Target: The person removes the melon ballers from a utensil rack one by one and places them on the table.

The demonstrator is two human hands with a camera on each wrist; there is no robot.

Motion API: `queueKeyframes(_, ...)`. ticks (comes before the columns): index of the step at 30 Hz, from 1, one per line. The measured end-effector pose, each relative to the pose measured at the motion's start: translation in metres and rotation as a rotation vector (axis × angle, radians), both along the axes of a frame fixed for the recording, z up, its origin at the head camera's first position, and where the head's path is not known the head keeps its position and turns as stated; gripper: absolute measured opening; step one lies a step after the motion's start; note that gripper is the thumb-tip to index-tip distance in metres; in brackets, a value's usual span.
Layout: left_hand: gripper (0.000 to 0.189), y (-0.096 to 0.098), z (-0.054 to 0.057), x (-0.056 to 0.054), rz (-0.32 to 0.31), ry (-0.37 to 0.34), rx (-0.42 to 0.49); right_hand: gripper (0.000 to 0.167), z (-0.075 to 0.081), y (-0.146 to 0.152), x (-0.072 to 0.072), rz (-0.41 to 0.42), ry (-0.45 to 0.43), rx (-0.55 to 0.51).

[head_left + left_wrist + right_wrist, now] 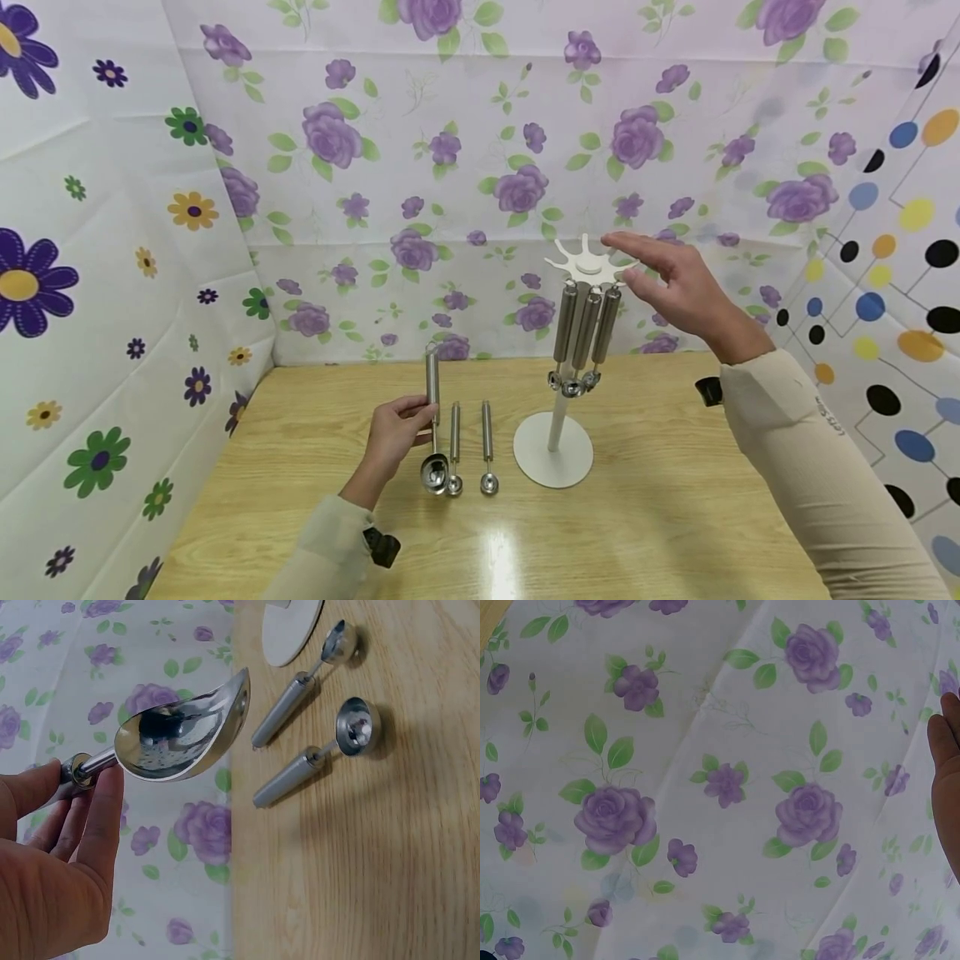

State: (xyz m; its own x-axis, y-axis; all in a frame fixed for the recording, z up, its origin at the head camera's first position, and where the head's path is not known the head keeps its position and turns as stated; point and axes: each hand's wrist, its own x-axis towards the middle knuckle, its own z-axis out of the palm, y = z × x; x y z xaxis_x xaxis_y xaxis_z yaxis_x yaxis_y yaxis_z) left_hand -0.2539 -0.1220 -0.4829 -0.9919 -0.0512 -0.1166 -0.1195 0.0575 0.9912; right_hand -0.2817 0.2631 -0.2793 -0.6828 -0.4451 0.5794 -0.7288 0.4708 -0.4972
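Note:
My left hand (395,429) pinches the handle of a steel scoop (184,739), thumb on one side and fingers on the other. The scoop's deep bowl tapers to a pointed lip. Beside it on the table lie two smaller round-bowled measuring spoons, a left spoon (455,433) and a right spoon (487,437). My right hand (686,292) is at the right of the white rack's top (588,268), fingers stretched out and thumb close by a hook arm. Several steel-handled utensils (582,333) hang from the rack's front hooks. Only the fingers' edge shows in the right wrist view.
The rack stands on a round white base (555,471) on the wooden table (645,533). A cloth with purple roses (517,192) closes off the back. Patterned cloths hang at left (112,350) and right (870,275).

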Motion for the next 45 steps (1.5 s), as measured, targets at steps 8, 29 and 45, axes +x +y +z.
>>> queueKeyframes(8,0.033,-0.008,-0.017,-0.003,0.013,-0.037,-0.032,0.045,0.0,0.0,0.0,-0.005,0.007,0.003)
queueKeyframes(29,0.032,-0.018,-0.05,-0.014,0.034,-0.152,-0.116,0.044,0.0,-0.001,-0.001,0.001,0.006,-0.003)
queueKeyframes(45,0.031,-0.022,-0.078,-0.027,0.063,-0.227,-0.179,0.044,-0.001,0.0,0.0,0.006,0.007,-0.005)
